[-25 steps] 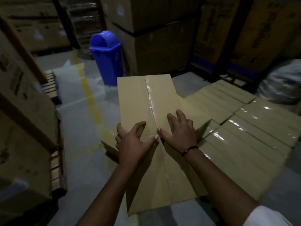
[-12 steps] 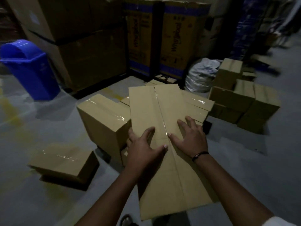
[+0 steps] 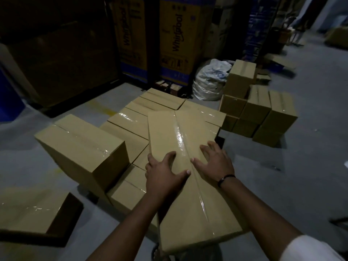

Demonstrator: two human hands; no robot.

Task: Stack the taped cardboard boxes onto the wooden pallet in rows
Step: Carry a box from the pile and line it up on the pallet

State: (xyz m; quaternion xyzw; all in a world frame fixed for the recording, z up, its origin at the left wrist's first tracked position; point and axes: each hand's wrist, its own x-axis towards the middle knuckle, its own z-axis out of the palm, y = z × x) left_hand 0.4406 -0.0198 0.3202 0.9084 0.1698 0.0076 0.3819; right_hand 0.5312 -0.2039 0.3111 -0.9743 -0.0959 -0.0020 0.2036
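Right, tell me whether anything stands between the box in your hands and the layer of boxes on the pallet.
Nothing visible does. The held box hangs over the flat layer of boxes, whose top ahead lies bare. The upright box stands to its left, apart. What lies straight beneath the held box is hidden.

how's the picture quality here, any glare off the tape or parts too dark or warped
Head view: dim overall, the big cartons upper left nearly black; glare streaks run along the tape of the held box; wide-angle stretch smears the floor box at lower left; far right background is soft, yet the print on the Whirlpool cartons is legible.
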